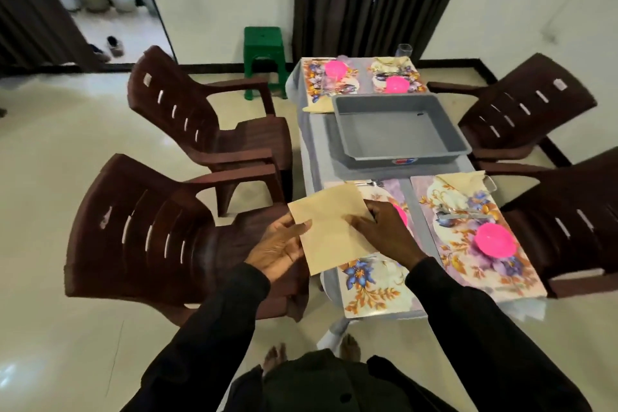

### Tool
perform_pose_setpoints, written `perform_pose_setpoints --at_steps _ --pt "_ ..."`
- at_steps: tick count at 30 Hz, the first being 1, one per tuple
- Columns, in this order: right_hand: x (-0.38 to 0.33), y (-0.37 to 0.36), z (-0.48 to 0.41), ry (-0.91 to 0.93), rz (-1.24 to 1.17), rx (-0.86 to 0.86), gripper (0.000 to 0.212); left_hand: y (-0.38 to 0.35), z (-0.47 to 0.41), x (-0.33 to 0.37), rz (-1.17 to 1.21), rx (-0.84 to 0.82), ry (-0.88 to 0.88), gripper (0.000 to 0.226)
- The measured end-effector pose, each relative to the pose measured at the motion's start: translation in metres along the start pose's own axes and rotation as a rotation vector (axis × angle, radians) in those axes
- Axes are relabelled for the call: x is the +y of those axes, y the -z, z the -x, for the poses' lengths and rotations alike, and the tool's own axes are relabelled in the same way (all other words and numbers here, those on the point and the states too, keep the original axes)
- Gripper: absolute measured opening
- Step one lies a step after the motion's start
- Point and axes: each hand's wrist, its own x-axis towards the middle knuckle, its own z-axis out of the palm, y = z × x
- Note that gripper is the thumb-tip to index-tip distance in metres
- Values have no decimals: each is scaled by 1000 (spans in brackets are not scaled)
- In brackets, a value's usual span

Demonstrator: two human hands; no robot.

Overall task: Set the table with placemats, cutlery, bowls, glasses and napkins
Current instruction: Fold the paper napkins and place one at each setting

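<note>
Napkin (334, 227), beige, between both hands (279, 246) (384, 231)

Here you count four placemats (485, 281), four pink bowls (495, 239), four cream napkins (334, 231), one grey tray (401, 162) on the surface, four brown chairs (174, 227), one green stool (264, 53).

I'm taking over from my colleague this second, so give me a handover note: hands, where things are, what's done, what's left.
Hands: left hand and right hand both pinch the beige napkin above the near-left placemat.
Done: four placemats down, each with a pink bowl; three other napkins placed; cutlery on the near-right mat; grey tray empty.
Left: lay this napkin down. Only one glass is plain, at the far right corner; check the rest.
</note>
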Motion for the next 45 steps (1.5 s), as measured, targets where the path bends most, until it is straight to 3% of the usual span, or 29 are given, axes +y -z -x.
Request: perform_pose_setpoints --at_steps 4,7,11,14,17,21,23,26,30,32,33,35,41,45 --pt "7 -3 33 180 106 80 25 -2 -6 -7 -2 77 28 27" --pt "16 -7 61 368 110 -16 42 -2 -8 -16 41 55 76 26" --pt "25 -7 82 166 -182 -145 42 -3 -10 -28 95 69 146 31" --pt "27 -4 87 14 -408 -148 39 -8 -8 -32 100 94 202 29" --pt "32 -13 81 -100 -306 -89 29 -12 -9 -35 116 90 257 30" --pt "59 -33 85 -195 -230 -2 36 -17 -11 -48 46 120 271 46" --pt "70 -44 94 -243 -257 51 36 -15 -11 -62 -86 127 247 35" --pt "89 -61 111 -325 -289 14 35 -5 -13 -86 -260 140 227 41" --pt "117 -71 126 -428 -319 -83 14 -1 -13 -105 -400 141 269 42" --pt "135 -74 131 -489 -365 -5 6 2 -12 -109 -388 167 270 43" --pt "145 -76 134 -548 -423 64 15 5 -13 -111 -368 173 264 45" --pt "163 -81 137 -696 -590 225 20 10 -15 -109 -332 188 250 45" --pt "190 -115 127 -981 -1080 585 8 28 -18 -89 -317 208 233 34" --pt "198 -143 106 -1082 -1029 766 13 54 -18 -66 -336 216 250 27"
